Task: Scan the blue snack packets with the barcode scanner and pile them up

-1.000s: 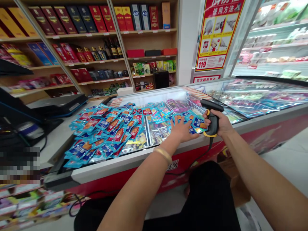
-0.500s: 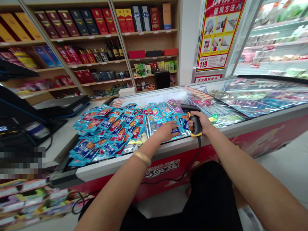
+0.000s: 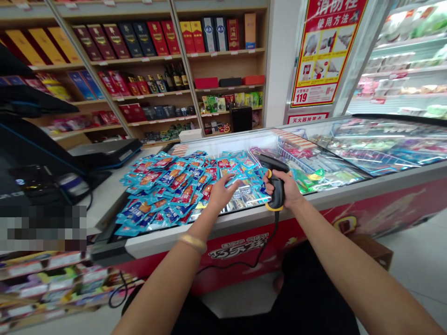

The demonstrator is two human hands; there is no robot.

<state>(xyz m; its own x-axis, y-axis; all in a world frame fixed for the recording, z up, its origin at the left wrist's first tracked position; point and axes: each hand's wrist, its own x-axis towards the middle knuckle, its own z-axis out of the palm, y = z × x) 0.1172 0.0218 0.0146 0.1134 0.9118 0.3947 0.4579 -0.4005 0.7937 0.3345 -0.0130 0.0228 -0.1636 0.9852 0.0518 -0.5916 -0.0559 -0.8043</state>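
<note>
My right hand [image 3: 289,187] is wrapped round the grip of a black-and-yellow barcode scanner [image 3: 277,190], whose head points up and left. Its cable hangs over the freezer's front. My left hand [image 3: 222,191], with a gold bangle on the wrist, hovers over the glass lid with thumb and fingers apart, holding nothing that I can see. To its left lies a large heap of blue snack packets [image 3: 167,184] with red or dark blue labels. More blue packets [image 3: 260,177] lie between the two hands, partly hidden by the scanner.
The chest freezer [image 3: 314,202] has frozen goods under its glass. A counter with a black scale [image 3: 104,151] stands at the left, beside a dark machine. Behind are shelves [image 3: 223,55] of boxes and bottles. A wooden box [image 3: 375,251] sits low at the right.
My left hand has moved left, away from the packets beside the scanner, and its fingers have spread. The scanner, still in my right hand, has shifted slightly left and tilted. The view has turned slightly.
</note>
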